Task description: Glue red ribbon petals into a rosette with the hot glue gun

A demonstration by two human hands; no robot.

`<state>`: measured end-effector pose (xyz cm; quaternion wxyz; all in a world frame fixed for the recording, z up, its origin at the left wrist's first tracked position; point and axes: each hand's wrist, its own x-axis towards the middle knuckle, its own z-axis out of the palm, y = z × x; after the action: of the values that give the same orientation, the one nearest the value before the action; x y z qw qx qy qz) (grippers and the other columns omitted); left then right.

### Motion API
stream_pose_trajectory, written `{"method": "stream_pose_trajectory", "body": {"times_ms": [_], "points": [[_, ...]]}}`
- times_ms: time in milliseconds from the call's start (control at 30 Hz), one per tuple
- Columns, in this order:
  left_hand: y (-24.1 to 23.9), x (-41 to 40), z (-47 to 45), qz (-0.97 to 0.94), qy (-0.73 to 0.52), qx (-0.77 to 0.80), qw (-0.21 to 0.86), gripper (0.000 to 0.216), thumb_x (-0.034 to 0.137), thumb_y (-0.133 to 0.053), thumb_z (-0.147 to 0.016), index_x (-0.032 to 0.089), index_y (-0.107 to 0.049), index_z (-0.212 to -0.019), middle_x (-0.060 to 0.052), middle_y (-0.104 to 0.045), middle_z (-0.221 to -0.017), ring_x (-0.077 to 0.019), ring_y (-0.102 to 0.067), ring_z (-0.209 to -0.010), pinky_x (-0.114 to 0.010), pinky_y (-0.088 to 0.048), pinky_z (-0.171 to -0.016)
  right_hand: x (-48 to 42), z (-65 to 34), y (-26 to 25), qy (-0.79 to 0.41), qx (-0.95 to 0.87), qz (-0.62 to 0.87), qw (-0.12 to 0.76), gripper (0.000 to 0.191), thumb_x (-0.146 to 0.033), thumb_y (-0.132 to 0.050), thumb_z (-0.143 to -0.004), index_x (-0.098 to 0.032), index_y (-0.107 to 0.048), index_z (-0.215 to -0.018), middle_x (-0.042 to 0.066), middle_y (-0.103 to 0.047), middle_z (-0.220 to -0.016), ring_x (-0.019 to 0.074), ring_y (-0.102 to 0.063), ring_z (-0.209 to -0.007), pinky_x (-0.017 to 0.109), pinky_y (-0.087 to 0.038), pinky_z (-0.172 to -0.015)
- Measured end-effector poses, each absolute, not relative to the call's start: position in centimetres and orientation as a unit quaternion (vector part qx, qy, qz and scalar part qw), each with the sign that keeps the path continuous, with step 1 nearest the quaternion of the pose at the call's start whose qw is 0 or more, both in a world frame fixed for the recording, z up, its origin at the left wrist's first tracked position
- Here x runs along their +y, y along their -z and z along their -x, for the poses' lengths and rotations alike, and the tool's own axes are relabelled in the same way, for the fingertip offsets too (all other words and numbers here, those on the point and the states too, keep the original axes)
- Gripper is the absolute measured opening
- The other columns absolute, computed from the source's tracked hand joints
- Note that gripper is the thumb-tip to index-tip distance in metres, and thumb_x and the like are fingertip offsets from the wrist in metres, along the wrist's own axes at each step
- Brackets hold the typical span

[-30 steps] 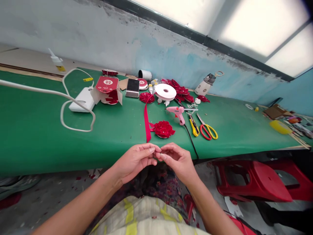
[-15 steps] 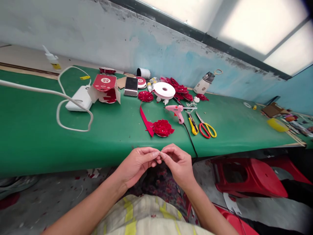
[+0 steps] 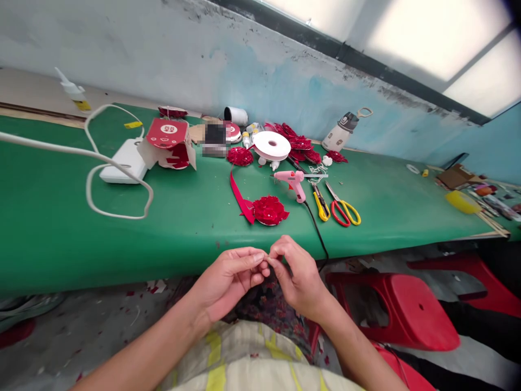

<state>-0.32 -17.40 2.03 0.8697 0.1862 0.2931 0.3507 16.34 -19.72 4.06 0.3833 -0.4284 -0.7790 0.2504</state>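
Tiny pale bit (image 3: 267,259), too small to name, pinched between thumb and finger of the left hand (image 3: 228,277) and of the right hand (image 3: 299,274). Both hands closed tight on it, tips touching, other fingers curled in. Sits low over the lap, just in front of the near edge of the green felt table (image 3: 183,222), likely to keep so small a thing close to the eyes. Near that edge, a shiny red ribbon flower (image 3: 268,210), with a red ribbon strip (image 3: 238,191) touching it. Just to the right, a pink glue gun (image 3: 293,182), a yellow knife (image 3: 321,205) and red-and-yellow scissors (image 3: 345,210), side by side, likely for easy reach. Farther back, a white ribbon reel (image 3: 272,145).
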Motion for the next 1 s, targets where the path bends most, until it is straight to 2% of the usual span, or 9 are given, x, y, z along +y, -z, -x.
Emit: {"method": "stream_pose_trajectory", "body": {"times_ms": [100,200,400,633,833,1000], "points": [[-2.5,-16.9,0.3,-0.164,-0.391,0.274,0.863,0.007,0.015,-0.068,-0.08,0.009,-0.071,-0.078,-0.004,-0.058,-0.07,-0.0075,-0.052,-0.062,-0.016,-0.044,-0.055,-20.0,-16.2,-3.6,-0.291,-0.769,0.418,0.387,0.013,-0.01,-0.045,-0.092,-0.021,-0.048,-0.087,0.003,-0.053,-0.084,0.0162,-0.049,-0.078,0.031,-0.041,-0.072],[-2.8,-16.6,0.3,-0.156,-0.4,0.272,0.861,0.007,0.015,-0.067,-0.079,0.009,-0.071,-0.077,-0.003,-0.055,-0.067,-0.0071,-0.048,-0.058,-0.016,-0.04,-0.05,-20.4,-16.3,-3.1,-0.365,-0.7,0.44,0.427,0.011,-0.016,-0.048,-0.093,-0.021,-0.051,-0.083,0.002,-0.052,-0.079,0.0151,-0.05,-0.073,0.029,-0.042,-0.068],[-2.3,-16.6,0.0,-0.146,-0.389,0.27,0.868,0.012,0.02,-0.068,-0.078,0.008,-0.072,-0.08,-0.004,-0.054,-0.069,-0.0076,-0.047,-0.059,-0.019,-0.041,-0.052,-19.9,-16.8,-3.2,-0.49,-0.545,0.467,0.495,0.016,-0.028,-0.057,-0.091,-0.018,-0.059,-0.079,0.001,-0.058,-0.075,0.0131,-0.056,-0.064,0.027,-0.045,-0.061],[-1.5,-16.7,-0.5,-0.181,-0.393,0.287,0.855,0.015,0.019,-0.073,-0.074,0.011,-0.072,-0.087,-0.005,-0.061,-0.075,-0.0101,-0.053,-0.067,-0.019,-0.043,-0.06,-18.7,-15.6,-3.0,-0.58,-0.411,0.422,0.562,0.012,-0.028,-0.066,-0.086,-0.017,-0.067,-0.081,0.001,-0.063,-0.073,0.0111,-0.056,-0.06,0.026,-0.047,-0.059],[-1.7,-16.8,-0.9,-0.339,-0.437,0.394,0.734,0.015,0.025,-0.074,-0.075,0.013,-0.074,-0.085,-0.006,-0.069,-0.079,-0.0114,-0.053,-0.066,-0.022,-0.041,-0.061,-18.5,-15.1,-2.8,-0.603,-0.342,0.446,0.566,0.013,-0.029,-0.072,-0.079,-0.016,-0.071,-0.078,0.002,-0.066,-0.069,0.0108,-0.056,-0.058,0.024,-0.045,-0.056],[-2.3,-16.6,-1.0,-0.446,-0.45,0.418,0.651,0.01,0.025,-0.073,-0.074,0.016,-0.071,-0.078,-0.002,-0.066,-0.073,-0.0142,-0.058,-0.068,-0.024,-0.044,-0.064,-18.5,-15.2,-1.9,-0.575,-0.371,0.463,0.563,0.01,-0.027,-0.071,-0.081,-0.017,-0.074,-0.082,0.001,-0.064,-0.07,0.0103,-0.055,-0.059,0.024,-0.045,-0.058]]}}
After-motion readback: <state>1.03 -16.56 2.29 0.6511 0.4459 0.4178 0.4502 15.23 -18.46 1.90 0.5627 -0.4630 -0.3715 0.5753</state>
